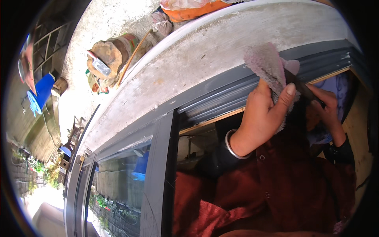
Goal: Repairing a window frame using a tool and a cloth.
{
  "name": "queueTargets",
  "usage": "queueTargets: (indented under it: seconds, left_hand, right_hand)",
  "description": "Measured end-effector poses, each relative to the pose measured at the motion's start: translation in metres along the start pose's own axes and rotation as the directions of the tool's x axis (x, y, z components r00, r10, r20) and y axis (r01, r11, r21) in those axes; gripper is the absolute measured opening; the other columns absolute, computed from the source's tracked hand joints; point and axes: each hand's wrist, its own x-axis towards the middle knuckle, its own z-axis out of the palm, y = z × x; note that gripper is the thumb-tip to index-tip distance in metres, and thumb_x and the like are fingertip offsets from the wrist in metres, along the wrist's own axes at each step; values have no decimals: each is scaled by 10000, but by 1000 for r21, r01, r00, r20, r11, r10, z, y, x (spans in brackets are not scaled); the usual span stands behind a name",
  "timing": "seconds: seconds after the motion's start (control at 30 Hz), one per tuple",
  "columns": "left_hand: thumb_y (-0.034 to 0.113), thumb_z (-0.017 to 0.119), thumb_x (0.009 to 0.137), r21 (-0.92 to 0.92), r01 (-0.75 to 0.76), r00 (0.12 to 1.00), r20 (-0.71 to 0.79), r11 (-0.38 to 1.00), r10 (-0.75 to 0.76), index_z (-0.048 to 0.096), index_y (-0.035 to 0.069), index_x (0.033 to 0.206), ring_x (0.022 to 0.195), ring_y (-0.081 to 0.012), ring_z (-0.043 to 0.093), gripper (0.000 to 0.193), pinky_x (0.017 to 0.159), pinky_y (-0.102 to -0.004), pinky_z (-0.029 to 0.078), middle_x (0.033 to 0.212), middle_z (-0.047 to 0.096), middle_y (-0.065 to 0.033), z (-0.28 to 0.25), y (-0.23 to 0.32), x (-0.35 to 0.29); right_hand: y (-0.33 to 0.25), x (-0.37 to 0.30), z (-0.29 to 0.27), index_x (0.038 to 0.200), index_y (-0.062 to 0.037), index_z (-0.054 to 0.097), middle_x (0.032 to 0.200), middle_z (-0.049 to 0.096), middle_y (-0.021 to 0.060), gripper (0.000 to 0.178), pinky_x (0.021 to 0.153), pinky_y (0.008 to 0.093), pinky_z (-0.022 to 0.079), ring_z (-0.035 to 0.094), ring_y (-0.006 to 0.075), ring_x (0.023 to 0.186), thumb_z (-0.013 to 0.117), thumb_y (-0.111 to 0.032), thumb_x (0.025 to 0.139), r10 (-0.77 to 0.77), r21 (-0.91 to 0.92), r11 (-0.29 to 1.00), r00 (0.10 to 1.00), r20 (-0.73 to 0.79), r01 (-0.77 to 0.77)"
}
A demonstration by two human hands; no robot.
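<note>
My left hand point(262, 118), with a silver bangle at its wrist, is closed on a worn pinkish-grey cloth point(266, 63), thumb uppermost. The cloth is folded against one end of a dark, long, narrow object point(304, 87). Fingers of my right hand point(327, 104) are wrapped round the other end of that object. What kind it is I cannot make out, as the cloth and both hands cover much of it. Both hands are over the grey window frame's sliding tracks point(221, 98), close to my dark red garment point(272, 170).
Past the tracks runs a pale concrete sill point(189, 59). Beyond it, a cleaver point(100, 66) lies on a wooden stump point(114, 51) beside a thin stick point(134, 57). A sliding glass pane point(118, 189) stands at left. Farther off are a blue bucket-like container point(42, 91) and an orange bag point(193, 12).
</note>
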Motion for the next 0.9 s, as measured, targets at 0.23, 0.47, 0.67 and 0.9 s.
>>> queueTargets:
  seconds: [0.23,0.47,0.67,0.9]
  left_hand:
    - [222,511,981,-135,211,976,-17,968,-215,555,-41,1116,927,-113,534,298,836,-266,438,1002,621,-49,-14,-3,-16]
    - [335,438,1002,-220,335,940,15,916,-340,597,-41,1064,823,-140,622,414,744,-280,495,963,661,-93,-28,-4,-55]
    - [423,339,1010,-291,370,926,43,882,-374,534,-39,1197,1032,-223,608,535,921,-342,462,1154,615,-148,-41,-3,-76]
    - [348,274,1030,-394,292,944,-25,871,-328,539,-33,1129,892,-202,622,475,818,-347,494,1022,637,-125,-17,13,-60]
  right_hand:
    - [-35,-3,9,1185,-11,609,977,684,152,354,739,301,499,667,227,813,620,-81,838,-59,-52,997,998,-37,57]
    - [-72,-29,12,1235,-157,605,714,614,85,403,537,322,464,584,242,591,629,-144,832,-134,-398,908,991,30,135]
    - [-102,-29,16,1212,-229,619,660,577,92,373,520,371,431,555,281,565,612,-201,840,-248,-532,807,965,88,256]
    - [-146,-3,-28,1124,-223,671,835,675,107,300,685,401,492,633,309,763,587,-278,841,-69,-643,745,979,191,178]
